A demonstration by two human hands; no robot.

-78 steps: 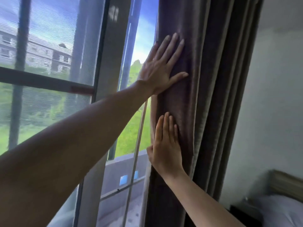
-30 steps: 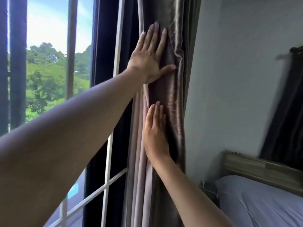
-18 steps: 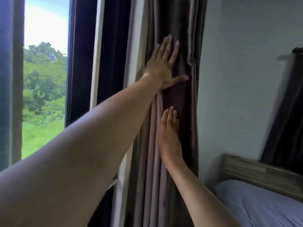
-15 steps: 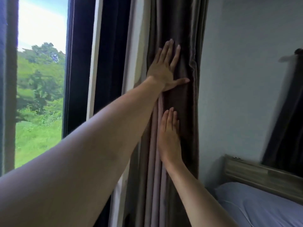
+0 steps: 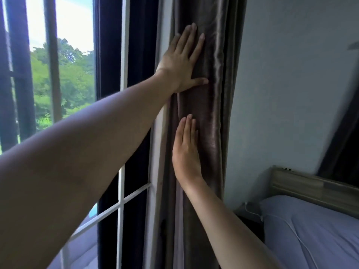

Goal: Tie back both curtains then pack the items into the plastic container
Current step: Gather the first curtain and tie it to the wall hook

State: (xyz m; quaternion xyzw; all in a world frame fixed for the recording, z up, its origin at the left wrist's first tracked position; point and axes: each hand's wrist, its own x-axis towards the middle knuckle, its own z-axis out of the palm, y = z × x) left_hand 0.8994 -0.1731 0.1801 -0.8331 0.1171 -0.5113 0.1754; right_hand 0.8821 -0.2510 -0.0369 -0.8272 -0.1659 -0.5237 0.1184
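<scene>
Change: since the earlier frames the curtain (image 5: 206, 117) has been pushed rightward off the glass and is now bunched into a narrow column against the wall; both hands have kept pressing it flat throughout.
Curtain: grey-brown, satiny, gathered in vertical folds between the white window frame (image 5: 122, 78) and the pale wall (image 5: 291, 84); no tie-back is around it yet.
Left hand (image 5: 181, 63): high on the bundle, grip wide, palm and spread fingers flat on the fabric, thumb pointing right; it holds nothing.
Right hand (image 5: 186, 152): lower on the same bundle, grip wide with fingers straight and close together, laid flat on the folds; nothing clasped.
Step in hand: gathering and compacting this curtain, which I judge to be the lead-in to tying it back.
Next move calls for: closing a hand round the bundle to keep it gathered while the other finds a tie or hook; none shows in this view, so where it is I cannot tell.
Other curtain: dark drape at the far right edge (image 5: 347, 144), its state unclear.
Surroundings: bed with bluish bedding (image 5: 314, 233) and wooden headboard (image 5: 310, 187) at lower right; green trees outside the window.
Plastic container: not in view.
</scene>
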